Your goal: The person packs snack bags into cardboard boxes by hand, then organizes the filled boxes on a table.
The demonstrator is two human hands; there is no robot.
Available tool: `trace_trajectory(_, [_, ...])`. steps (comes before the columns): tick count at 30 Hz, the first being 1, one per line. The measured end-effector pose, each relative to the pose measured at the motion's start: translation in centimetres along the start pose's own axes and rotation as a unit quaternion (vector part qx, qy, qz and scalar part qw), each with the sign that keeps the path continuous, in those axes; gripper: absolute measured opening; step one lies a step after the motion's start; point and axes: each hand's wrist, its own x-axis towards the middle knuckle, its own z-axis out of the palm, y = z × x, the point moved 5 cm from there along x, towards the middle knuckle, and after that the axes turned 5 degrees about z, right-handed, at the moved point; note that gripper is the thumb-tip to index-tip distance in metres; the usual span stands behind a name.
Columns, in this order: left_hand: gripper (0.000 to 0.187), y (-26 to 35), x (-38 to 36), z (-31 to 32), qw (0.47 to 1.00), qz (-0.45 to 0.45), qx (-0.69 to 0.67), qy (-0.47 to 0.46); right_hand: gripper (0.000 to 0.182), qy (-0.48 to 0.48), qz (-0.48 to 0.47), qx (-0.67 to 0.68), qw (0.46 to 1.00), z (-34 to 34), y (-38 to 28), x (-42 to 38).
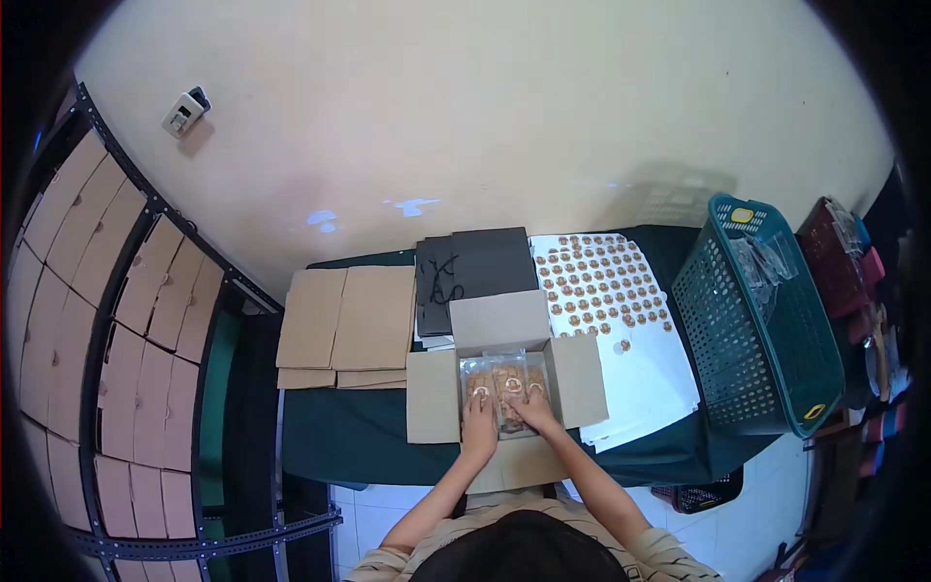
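Observation:
An open cardboard box (433, 398) stands before me with its flaps folded outward. Inside are clear plastic packets of brown snack pieces with round gold-brown labels; the middle packet (507, 372) lies over its neighbours. My left hand (479, 428) reaches into the box, its fingers closed at the lower end of the left packet (477, 378). From the right, my right hand (534, 411) grips the lower right side of the middle packet, close to the right packet (536, 374). The undersides of the packets and some fingertips are hidden.
Flattened cardboard boxes (344, 315) and black paper bags (490, 257) lie left of and behind the box. A white sheet of round stickers (621, 373) lies to its right, beside a green basket (722, 339) holding plastic bags. Boxes fill a rack (145, 291) at left.

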Motion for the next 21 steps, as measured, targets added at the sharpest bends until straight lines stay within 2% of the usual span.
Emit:
trace_trajectory(2, [0.037, -0.6, 0.3, -0.1, 0.997, 0.032, -0.073, 0.002, 0.079, -0.011, 0.005, 0.047, 0.999, 0.3, 0.0, -0.7])
trace_trajectory(4, [0.035, -1.3, 0.4, -0.3, 0.992, 0.031, -0.118, 0.035, 0.079, 0.079, -0.014, 0.029, 0.996, 0.0, -0.6, -1.9])
trace_trajectory(5, [0.034, -1.6, 0.5, -0.5, 0.989, 0.044, -0.14, 0.033, 0.081, 0.07, 0.011, 0.028, 0.997, 0.0, -1.3, -2.8])
trace_trajectory(7, [0.034, -1.0, 0.5, -1.4, 0.984, 0.059, -0.163, 0.046, 0.081, 0.07, -0.012, 0.0, 0.997, -0.6, -2.8, -3.9])
trace_trajectory(8, [0.034, -0.8, 0.3, -1.7, 0.984, 0.058, -0.164, 0.041, 0.081, 0.066, -0.034, -0.03, 0.997, -0.6, -3.3, -4.4])
trace_trajectory(10, [0.034, -0.5, 0.5, -1.8, 0.978, 0.033, -0.208, -0.01, 0.08, 0.069, -0.019, -0.035, 0.997, -1.1, -4.2, -4.6])
trace_trajectory(12, [0.034, -0.4, 0.1, -1.2, 0.983, 0.059, -0.173, 0.0, 0.078, 0.021, 0.057, -0.048, 0.997, -1.1, -3.9, -4.7])
trace_trajectory(13, [0.035, -0.3, -0.2, -0.9, 0.99, 0.08, -0.118, 0.002, 0.078, 0.021, 0.058, -0.049, 0.997, -0.6, -3.2, -4.5])
trace_trajectory(15, [0.039, 0.1, -0.4, -0.8, 0.994, 0.093, -0.048, 0.009, 0.076, 0.105, -0.048, -0.127, 0.985, 0.1, -3.0, -3.6])
trace_trajectory(19, [0.041, -0.7, -0.7, -0.4, 0.996, 0.07, -0.058, -0.012, 0.074, 0.101, -0.051, -0.094, 0.989, -0.4, -3.9, -4.4])
trace_trajectory(21, [0.042, -0.6, -0.9, -0.4, 0.996, 0.071, -0.052, 0.01, 0.071, 0.081, -0.106, -0.067, 0.989, -1.0, -4.7, -5.1])
